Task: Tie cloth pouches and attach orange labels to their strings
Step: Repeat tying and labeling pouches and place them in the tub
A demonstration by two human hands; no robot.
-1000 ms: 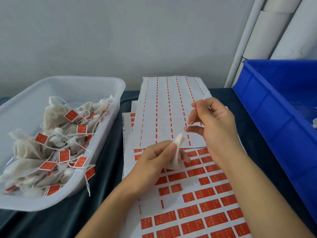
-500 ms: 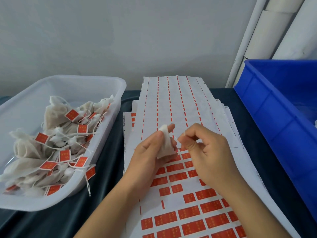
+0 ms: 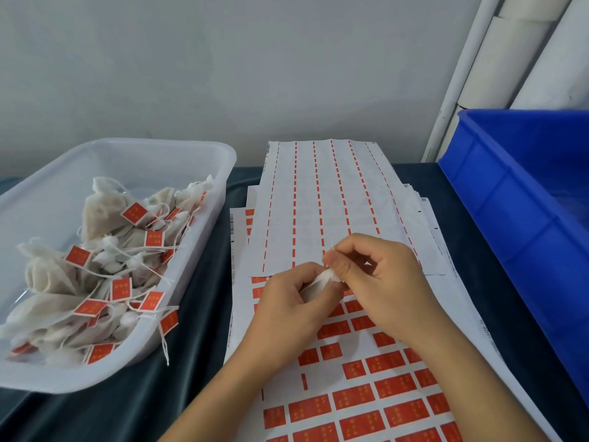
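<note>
Your left hand (image 3: 288, 309) curls around a small off-white cloth pouch (image 3: 320, 280), thumb and fingers holding its body so the gathered neck points up toward your other hand. Your right hand (image 3: 381, 283) pinches at that neck, where a thin white string (image 3: 332, 250) shows just above the fingertips (image 3: 334, 266); the knot itself is hidden, so I cannot tell whether it is formed. My judgement: you are mid-tie, and no label is on this pouch yet.

Both hands work directly above the white sheet of orange rectangular labels (image 3: 376, 393), which puts the next label within a short reach once the string is secured. Gaps in the upper rows suggest labels already peeled off. Over the sheet's far end lies a spent white backing sheet with orange dashed strips (image 3: 318, 202), bare of labels.

To your left, a translucent white plastic bin (image 3: 134, 157) holds a heap of finished cloth pouches with orange tags (image 3: 105, 269), several strings trailing over its near wall. It sits close beside the sheets, sensibly placed for dropping off completed work with the left hand. To your right stands a blue plastic crate (image 3: 522, 218); its contents are not visible, so I cannot confirm it is the supply of untied pouches. Everything rests on a dark cloth-covered table (image 3: 153, 409).
</note>
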